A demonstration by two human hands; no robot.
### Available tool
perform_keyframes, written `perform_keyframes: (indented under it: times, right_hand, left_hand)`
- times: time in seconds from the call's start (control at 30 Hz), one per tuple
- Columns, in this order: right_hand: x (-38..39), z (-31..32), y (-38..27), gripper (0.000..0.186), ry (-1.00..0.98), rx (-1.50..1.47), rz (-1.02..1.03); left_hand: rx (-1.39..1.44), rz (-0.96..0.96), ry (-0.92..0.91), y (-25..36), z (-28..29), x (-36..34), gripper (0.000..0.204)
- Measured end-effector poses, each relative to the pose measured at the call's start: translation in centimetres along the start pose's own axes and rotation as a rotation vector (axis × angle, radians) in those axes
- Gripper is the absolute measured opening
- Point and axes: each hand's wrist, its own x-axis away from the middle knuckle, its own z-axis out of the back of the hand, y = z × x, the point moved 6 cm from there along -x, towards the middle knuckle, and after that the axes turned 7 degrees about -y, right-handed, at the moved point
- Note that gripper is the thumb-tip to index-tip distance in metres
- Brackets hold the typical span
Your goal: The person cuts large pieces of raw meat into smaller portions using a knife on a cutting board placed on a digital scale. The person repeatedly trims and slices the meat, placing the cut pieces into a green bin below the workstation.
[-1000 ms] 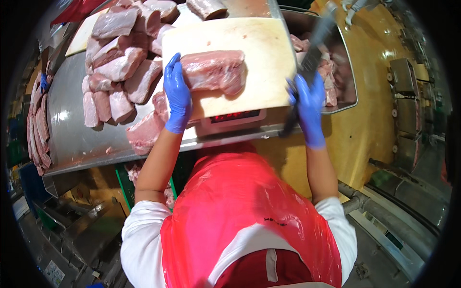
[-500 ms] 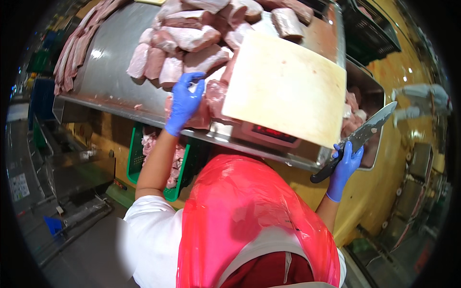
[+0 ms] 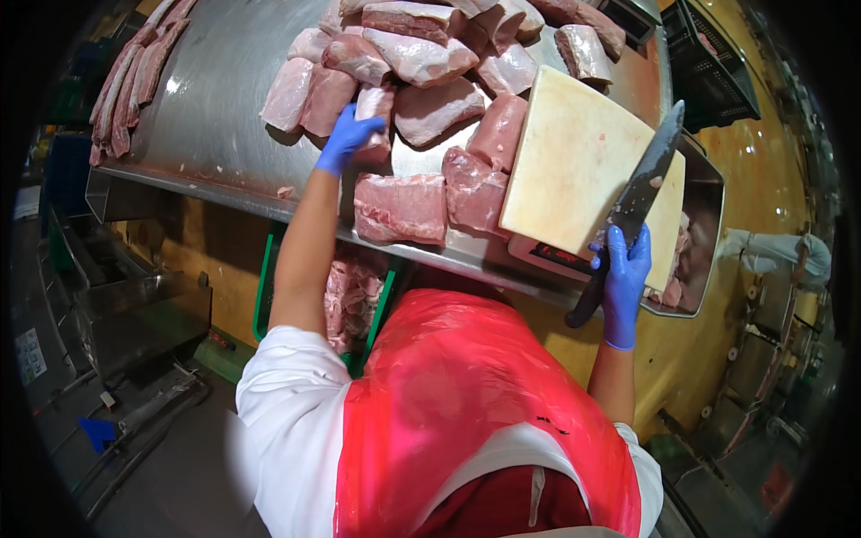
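The left hand [image 3: 352,139] is grasping a meat piece [image 3: 374,112], fingers wrapping over its side; whether the piece is lifting off the metal table [image 3: 206,125], I cannot tell. It is sitting at the near side of the meat pile [image 3: 417,58]. Half a second ago this hand was hovering with fingers parted near the table's front edge, so the hold is a fresh one and the work is now centring on this piece.

The right hand [image 3: 625,278] is clasping the knife [image 3: 641,184], as before, its blade pointing toward one o'clock and standing well apart from the held piece.

A second ago a cut of meat was lying on the cutting board [image 3: 565,152]; now it is off the board, and I cannot tell which nearby piece it is.

From the left hand, a slab [image 3: 401,208] is lying at five o'clock along the table edge, a redder piece [image 3: 475,188] just beside it at four, and the board at three. Long meat strips [image 3: 148,72] are resting between nine and ten; a green crate [image 3: 264,287] is holding trimmings at six.

From the right hand, a scale [image 3: 549,258] is showing under the board toward ten, and a metal tray [image 3: 711,211] is holding cuttings toward two.
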Motion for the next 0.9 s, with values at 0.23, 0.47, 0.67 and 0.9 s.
perform_keyframes:
  times: [0.23,0.47,0.67,0.9]
  right_hand:
    - [-1.0,0.7,0.7,0.025,-0.133,-0.102,-0.043]
    - [-10.4,6.7,-1.2,0.02,-0.063,-0.281,0.173]
    - [-7.8,9.2,2.4,0.032,-0.033,-0.282,0.157]
    - [-2.4,19.5,3.4,0.024,0.157,-0.098,0.139]
  left_hand:
    - [1.824,-0.055,-0.899,16.5,-12.8,15.2,0.079]
    - [1.36,0.127,-0.739,18.6,-19.4,14.3,0.047]
    - [0.47,-0.502,-0.264,26.7,-19.8,12.2,0.045]
    - [0.577,-0.504,-0.298,25.4,-18.2,12.3,0.033]
